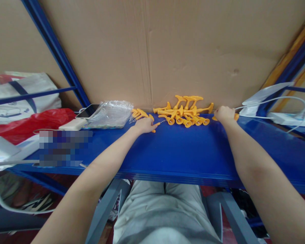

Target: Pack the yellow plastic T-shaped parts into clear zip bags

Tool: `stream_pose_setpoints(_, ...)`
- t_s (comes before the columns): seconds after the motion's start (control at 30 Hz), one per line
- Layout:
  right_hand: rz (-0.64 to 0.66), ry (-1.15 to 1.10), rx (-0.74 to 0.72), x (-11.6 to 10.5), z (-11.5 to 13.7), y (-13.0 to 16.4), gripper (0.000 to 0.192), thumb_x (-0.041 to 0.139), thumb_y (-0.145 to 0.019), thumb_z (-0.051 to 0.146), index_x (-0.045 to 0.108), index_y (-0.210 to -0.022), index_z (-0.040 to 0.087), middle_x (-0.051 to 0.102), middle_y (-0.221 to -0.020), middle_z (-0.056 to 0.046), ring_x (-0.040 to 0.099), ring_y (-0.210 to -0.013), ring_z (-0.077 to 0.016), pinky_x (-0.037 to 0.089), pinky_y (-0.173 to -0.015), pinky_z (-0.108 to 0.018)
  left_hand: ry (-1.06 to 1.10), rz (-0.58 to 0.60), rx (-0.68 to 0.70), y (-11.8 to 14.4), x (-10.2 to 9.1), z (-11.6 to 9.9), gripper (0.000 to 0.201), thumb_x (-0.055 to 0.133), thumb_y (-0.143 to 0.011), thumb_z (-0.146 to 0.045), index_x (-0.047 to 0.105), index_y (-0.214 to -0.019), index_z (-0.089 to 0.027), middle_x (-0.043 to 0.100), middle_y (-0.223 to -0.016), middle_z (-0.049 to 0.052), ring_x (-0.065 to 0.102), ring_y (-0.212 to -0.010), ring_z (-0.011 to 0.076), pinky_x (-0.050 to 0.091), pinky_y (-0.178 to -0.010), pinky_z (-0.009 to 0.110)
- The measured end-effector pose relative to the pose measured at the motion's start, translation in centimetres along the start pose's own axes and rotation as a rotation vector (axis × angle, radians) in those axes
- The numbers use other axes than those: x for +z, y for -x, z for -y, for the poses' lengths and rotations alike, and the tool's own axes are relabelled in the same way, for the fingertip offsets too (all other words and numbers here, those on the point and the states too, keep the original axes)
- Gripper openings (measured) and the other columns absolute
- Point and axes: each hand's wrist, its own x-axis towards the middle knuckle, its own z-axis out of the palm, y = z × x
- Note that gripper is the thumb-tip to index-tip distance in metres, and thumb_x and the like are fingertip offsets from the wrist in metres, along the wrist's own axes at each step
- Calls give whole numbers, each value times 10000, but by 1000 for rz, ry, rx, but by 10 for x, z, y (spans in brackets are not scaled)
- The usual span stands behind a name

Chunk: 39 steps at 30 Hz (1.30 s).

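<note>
My left hand point(144, 125) is closed at a yellow-handled corkscrew point(156, 125), whose metal spiral points right. Behind that hand lies a bunch of similar yellow handles point(139, 113) with metal spirals, against the cardboard. In the middle is a pile of yellow plastic pieces point(186, 112) with T-shaped ends and cone-shaped open ends facing me. To the right of this pile, my right hand point(225, 114) is wrapped round a yellow piece point(236, 117). Its ends show on both sides of the fingers; the hand hides the rest.
The blue shelf point(178, 152) is backed by a cardboard wall point(152, 51). On the left are a clear plastic bag point(114, 113), a phone point(88, 111), a white power bank point(73, 124) and a red bag point(48, 120). A white cable point(277, 99) hangs at right.
</note>
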Motion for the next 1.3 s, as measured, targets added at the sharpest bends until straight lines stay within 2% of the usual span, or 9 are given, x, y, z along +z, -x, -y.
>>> stream_pose_setpoints(0.1,6,-32,13,1,0,-7,295,510,-885,202,708,-1050,59,692,-1031,-263,666,-1039,-354,488,-836,-429,1,53,37,1,-4,1,435,474,-898,-510,721,-891,-153,742,-962,115,676,-929,252,473,-726,282)
stream_pose_setpoints(0.27,24,-8,4,-1,1,-17,267,582,-834,179,713,-1052,99,709,-1016,-241,679,-1014,-349,514,-811,-443,22,52,47,0,-4,3,384,501,-884,-472,704,-852,-147,737,-936,118,663,-870,236,417,-654,270)
stream_pose_setpoints(0.53,99,2,-39,-12,-3,-10,296,589,-827,234,702,-1064,97,711,-1019,-221,680,-1007,-334,523,-780,-401,62,38,7,1,-5,1,340,537,-845,-460,696,-781,-166,729,-825,97,661,-810,234,414,-640,274)
stream_pose_setpoints(0.63,83,-34,-51,-11,-4,-8,257,584,-831,257,719,-1007,127,718,-980,-206,682,-982,-332,519,-756,-400,86,94,-35,3,-8,1,328,542,-834,-456,691,-752,-175,706,-701,76,656,-718,224,428,-638,283)
stream_pose_setpoints(0.7,54,-34,-67,-8,-4,-8,239,579,-822,239,723,-981,134,720,-957,-203,678,-976,-335,510,-764,-416,77,104,-45,4,-9,0,267,579,-803,-419,685,-755,-179,710,-706,73,657,-710,218,435,-633,276)
stream_pose_setpoints(0.8,-7,-18,-63,-4,-2,-6,243,549,-830,213,722,-962,104,714,-960,-224,674,-987,-341,483,-822,-455,27,53,-73,5,-11,1,198,628,-752,-373,683,-776,-184,734,-838,90,675,-815,241,453,-655,276)
stream_pose_setpoints(1.0,-57,-85,-26,3,0,2,332,469,-888,268,715,-1009,80,701,-1014,-241,657,-1030,-356,459,-847,-465,56,-121,-187,6,-9,5,245,637,-763,-334,680,-942,-173,725,-1016,132,666,-1001,306,491,-759,325)
stream_pose_setpoints(1.13,-32,-108,-13,8,-3,0,392,500,-894,365,709,-1044,69,698,-1015,-240,653,-1022,-354,467,-843,-445,192,-254,-198,3,-6,7,296,631,-796,-341,647,-1037,-169,717,-1019,142,666,-985,300,494,-794,345)
stream_pose_setpoints(1.3,100,-71,-87,12,-4,-3,370,618,-834,380,706,-1043,88,697,-1034,-231,641,-1039,-366,480,-857,-447,272,-323,-132,-1,-1,3,329,637,-798,-337,608,-1083,-175,710,-945,104,668,-906,271,491,-764,331)
